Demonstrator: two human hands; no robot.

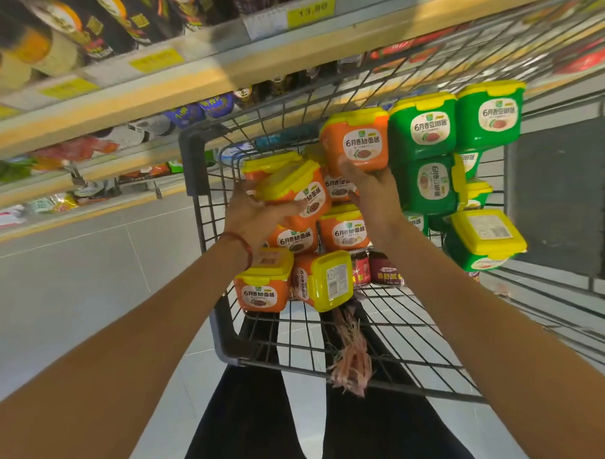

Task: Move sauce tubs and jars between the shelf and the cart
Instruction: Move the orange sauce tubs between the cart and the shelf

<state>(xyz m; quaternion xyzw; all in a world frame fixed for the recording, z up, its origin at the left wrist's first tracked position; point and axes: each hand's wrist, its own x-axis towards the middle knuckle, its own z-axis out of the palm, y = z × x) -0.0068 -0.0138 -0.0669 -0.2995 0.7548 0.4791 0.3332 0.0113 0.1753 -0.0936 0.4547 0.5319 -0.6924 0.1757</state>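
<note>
The shelf (196,74) ran along the left; its bottles were blurred and only 1 price label was partly legible. The left hand (250,213) gripped a tilted orange tub (295,188) above the pile in the cart (190,163). The right hand (371,190) clasped a raised orange tub (359,142) from below, just beside the green tubs (423,127); its fingertips were hidden behind the tub. At least 4 loose orange tubs (344,230) and 2 jars (383,270) lay in the cart. By this evidence, the transfer was partway through, with much stock in the cart. Whether the 2 held tubs were going in or coming out could not be determined.
</note>
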